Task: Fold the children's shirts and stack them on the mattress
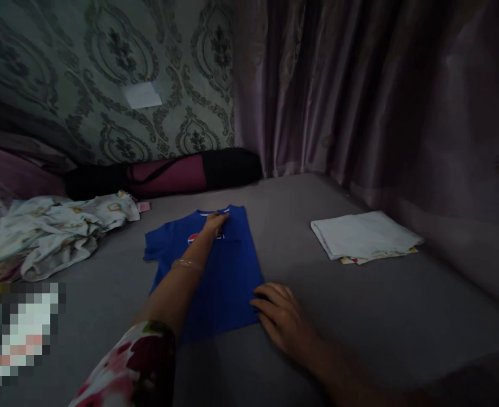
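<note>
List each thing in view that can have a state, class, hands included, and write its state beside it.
Shirt: laid out, one sleeve spread, other side folded in.
Left hand: fingers bunched on the shirt near the collar.
Right hand: fingers bent at the shirt's side, near the hem; grip unclear.
White cloth: folded.
Printed cloth: crumpled.
Bag: lying lengthwise.
Curtain: hanging in folds.

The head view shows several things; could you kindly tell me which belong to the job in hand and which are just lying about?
Part of the job:
blue short-sleeved fabric T-shirt
left grip, at its collar
right grip, at its lower corner

Apparently just lying about, untouched:
folded white cloth
crumpled pale patterned fabric
long black-and-maroon bag
</note>
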Available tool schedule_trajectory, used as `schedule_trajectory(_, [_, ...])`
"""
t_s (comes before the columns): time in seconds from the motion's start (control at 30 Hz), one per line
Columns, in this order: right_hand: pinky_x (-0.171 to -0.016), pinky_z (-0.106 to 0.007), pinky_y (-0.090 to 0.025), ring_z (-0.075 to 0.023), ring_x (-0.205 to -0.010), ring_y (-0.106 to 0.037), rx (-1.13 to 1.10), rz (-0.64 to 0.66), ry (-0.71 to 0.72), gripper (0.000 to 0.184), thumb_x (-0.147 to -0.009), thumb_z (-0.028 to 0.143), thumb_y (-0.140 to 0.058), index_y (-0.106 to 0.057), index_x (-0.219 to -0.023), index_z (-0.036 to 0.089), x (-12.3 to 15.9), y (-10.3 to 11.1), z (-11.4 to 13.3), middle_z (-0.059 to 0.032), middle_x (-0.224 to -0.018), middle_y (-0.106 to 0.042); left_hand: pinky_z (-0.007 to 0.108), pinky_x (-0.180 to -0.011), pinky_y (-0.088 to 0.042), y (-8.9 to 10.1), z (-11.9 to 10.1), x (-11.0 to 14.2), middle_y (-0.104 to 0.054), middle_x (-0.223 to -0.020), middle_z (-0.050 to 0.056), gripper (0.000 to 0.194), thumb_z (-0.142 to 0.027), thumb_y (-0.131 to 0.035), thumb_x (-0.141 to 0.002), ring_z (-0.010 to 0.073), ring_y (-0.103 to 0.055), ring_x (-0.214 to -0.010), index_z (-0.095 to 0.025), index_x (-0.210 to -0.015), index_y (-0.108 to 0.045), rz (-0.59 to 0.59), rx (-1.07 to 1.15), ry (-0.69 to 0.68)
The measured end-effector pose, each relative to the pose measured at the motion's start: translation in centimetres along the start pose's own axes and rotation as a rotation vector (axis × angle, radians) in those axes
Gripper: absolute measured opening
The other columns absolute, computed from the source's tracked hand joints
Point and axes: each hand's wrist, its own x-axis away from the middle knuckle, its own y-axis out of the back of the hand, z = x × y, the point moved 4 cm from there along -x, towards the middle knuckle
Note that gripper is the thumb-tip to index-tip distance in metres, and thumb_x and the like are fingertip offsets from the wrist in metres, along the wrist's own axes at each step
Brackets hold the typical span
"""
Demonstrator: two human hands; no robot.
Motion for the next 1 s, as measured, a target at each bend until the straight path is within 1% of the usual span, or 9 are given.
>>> schedule_trajectory(0.17, [-0.098, -0.039, -0.049, -0.0202, -0.115, -0.060, -0.009, -0.025, 0.027, 0.033, -0.093, 0.017, -0.050, -0.064, -0.122, 0.025, 0.0, -0.7, -0.5, -0.0073, -0.119, -0.068, 0.021, -0.055, -0.045, -0.4, -0.3, 0.1, -0.058, -0.061, -0.004, 0.037, -0.010, -0.069, -0.066, 0.0106, -0.055, -0.055, -0.016, -0.101, -0.060, -0.016, 0.025, -0.075])
schedule_trajectory(0.4, [-0.105, -0.037, -0.044, -0.0187, -0.120, -0.057, -0.142, 0.056, 0.052, 0.034, -0.095, 0.023, -0.050, -0.060, -0.127, 0.022, 0.3, -1.0, 0.0, -0.0060, -0.125, -0.066, 0.020, -0.058, -0.046, 0.4, -0.3, 0.3, -0.057, -0.071, -0.003, 0.063, 0.003, -0.055, -0.066, 0.0092, -0.054, -0.056, -0.015, -0.126, -0.050, -0.057, -0.012, -0.151])
schedule_trajectory(0.53, [-0.112, -0.039, -0.035, -0.0147, -0.103, -0.066, -0.298, 0.094, 0.024, 0.029, -0.094, 0.022, -0.051, -0.064, -0.120, 0.025, 0.2, 0.4, 0.9, -0.0016, -0.110, -0.072, 0.024, -0.074, -0.049, 2.4, -0.4, 0.2, -0.063, -0.100, 0.007, 0.068, 0.002, -0.061, -0.065, 0.0151, -0.063, -0.083, -0.017, -0.129, -0.049, -0.167, -0.117, -0.220])
schedule_trajectory(0.63, [-0.111, -0.037, -0.035, -0.0123, -0.091, -0.068, -0.345, 0.129, -0.025, 0.026, -0.096, 0.024, -0.047, -0.069, -0.108, 0.028, -0.4, 1.9, 0.7, 0.0025, -0.099, -0.074, 0.032, -0.089, -0.048, 3.9, -1.3, 1.5, -0.062, -0.115, 0.012, 0.056, -0.005, -0.064, -0.068, 0.0235, -0.060, -0.105, -0.017, -0.122, -0.056, -0.202, -0.359, -0.367])
schedule_trajectory(0.67, [-0.108, -0.035, -0.038, -0.0125, -0.090, -0.068, -0.333, 0.137, -0.040, 0.026, -0.097, 0.026, -0.045, -0.070, -0.104, 0.028, -0.8, 2.3, 0.4, 0.0028, -0.097, -0.074, 0.034, -0.091, -0.047, 4.0, -1.7, 2.4, -0.062, -0.117, 0.013, 0.049, -0.009, -0.064, -0.071, 0.0253, -0.060, -0.108, -0.017, -0.118, -0.059, -0.155, -0.435, -0.417])
schedule_trajectory(0.73, [-0.098, -0.031, -0.045, -0.0138, -0.090, -0.067, -0.287, 0.155, -0.068, 0.029, -0.099, 0.031, -0.042, -0.071, -0.101, 0.028, -2.4, 2.7, -1.0, 0.0015, -0.096, -0.074, 0.035, -0.092, -0.048, 3.5, -2.0, 5.3, -0.066, -0.113, 0.012, 0.034, -0.015, -0.062, -0.076, 0.0258, -0.061, -0.106, -0.017, -0.109, -0.064, 0.043, -0.534, -0.496])
schedule_trajectory(0.83, [-0.088, -0.028, -0.048, -0.0153, -0.093, -0.067, -0.259, 0.156, -0.092, 0.032, -0.099, 0.034, -0.040, -0.070, -0.108, 0.026, -6.7, 1.9, -4.7, -0.0008, -0.102, -0.073, 0.034, -0.095, -0.047, 1.9, -1.6, 12.0, -0.070, -0.108, 0.008, 0.024, -0.023, -0.056, -0.084, 0.0237, -0.063, -0.103, -0.021, -0.105, -0.067, 0.389, -0.700, -0.593])
schedule_trajectory(0.93, [-0.086, -0.027, -0.049, -0.0162, -0.094, -0.067, -0.232, 0.089, -0.142, 0.031, -0.098, 0.029, -0.042, -0.069, -0.111, 0.021, -12.7, -0.3, -9.6, -0.0032, -0.104, -0.073, 0.033, -0.097, -0.047, 0.4, -0.7, 19.4, -0.068, -0.114, 0.008, 0.027, -0.025, -0.052, -0.088, 0.0220, -0.061, -0.108, -0.023, -0.112, -0.065, 0.547, -0.817, -0.728])
schedule_trajectory(1.0, [-0.086, -0.028, -0.049, -0.0175, -0.095, -0.066, -0.161, 0.039, -0.217, 0.030, -0.096, 0.025, -0.043, -0.069, -0.110, 0.017, -16.7, -2.0, -12.7, -0.0060, -0.103, -0.073, 0.031, -0.094, -0.049, -0.3, 0.5, 23.3, -0.067, -0.115, 0.007, 0.026, -0.023, -0.051, -0.090, 0.0203, -0.061, -0.108, -0.024, -0.111, -0.066, 0.624, -0.883, -0.752])
